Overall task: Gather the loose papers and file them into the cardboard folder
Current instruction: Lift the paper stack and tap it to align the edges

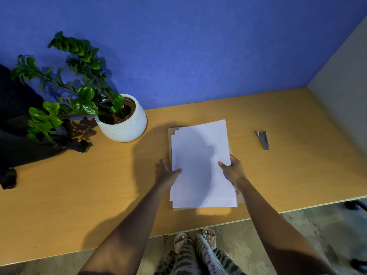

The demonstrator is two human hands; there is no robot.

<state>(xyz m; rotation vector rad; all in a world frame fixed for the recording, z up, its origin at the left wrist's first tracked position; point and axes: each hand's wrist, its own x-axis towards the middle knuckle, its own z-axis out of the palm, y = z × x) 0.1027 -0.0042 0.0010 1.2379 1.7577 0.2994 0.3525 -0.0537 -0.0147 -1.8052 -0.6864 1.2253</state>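
A stack of white papers (200, 161), slightly fanned at its left edges, lies on top of a brown cardboard folder (238, 195) in the middle of the wooden desk (79, 185). Only thin strips of the folder show around the sheets. My left hand (165, 171) rests at the stack's left edge, thumb on top of the paper and fingers spread on the desk side. My right hand (233, 169) grips the right edge, thumb over the sheets and fingers beneath.
A white pot with a green plant (123, 120) stands at the back left, beside a black bag (23, 135). A grey stapler (263, 139) lies to the right of the papers. A blue wall runs behind the desk, whose front edge is near my feet.
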